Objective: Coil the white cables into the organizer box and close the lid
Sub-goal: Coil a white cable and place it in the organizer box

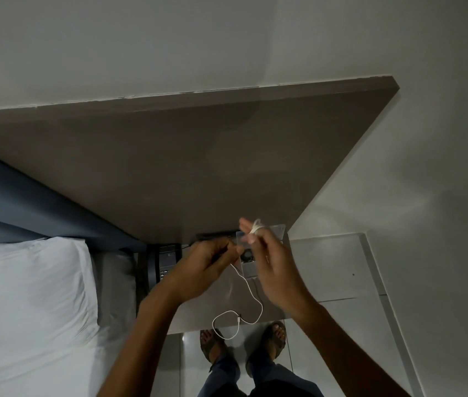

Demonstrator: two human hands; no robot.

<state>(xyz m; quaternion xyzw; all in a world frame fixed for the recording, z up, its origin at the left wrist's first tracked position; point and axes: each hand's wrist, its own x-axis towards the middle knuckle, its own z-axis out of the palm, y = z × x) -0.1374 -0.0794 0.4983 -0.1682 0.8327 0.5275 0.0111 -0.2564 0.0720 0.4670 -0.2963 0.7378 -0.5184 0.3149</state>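
Observation:
A thin white cable [251,296] runs from my left hand [204,265] down onto the small table, where its loose end loops near the front edge. My left hand pinches the cable between thumb and fingers. Part of the cable is wound in several turns around the raised fingers of my right hand [272,262]. A clear plastic organizer box [277,230] lies on the table behind my hands, with its lid up; most of it is hidden by my right hand. A dark round item sits in one compartment.
A brown shelf [184,156] hangs over the table from the wall. A black phone [168,263] stands left of the box. A bed with white linen [26,296] is at the left. My sandalled feet [212,342] stand on the tiled floor.

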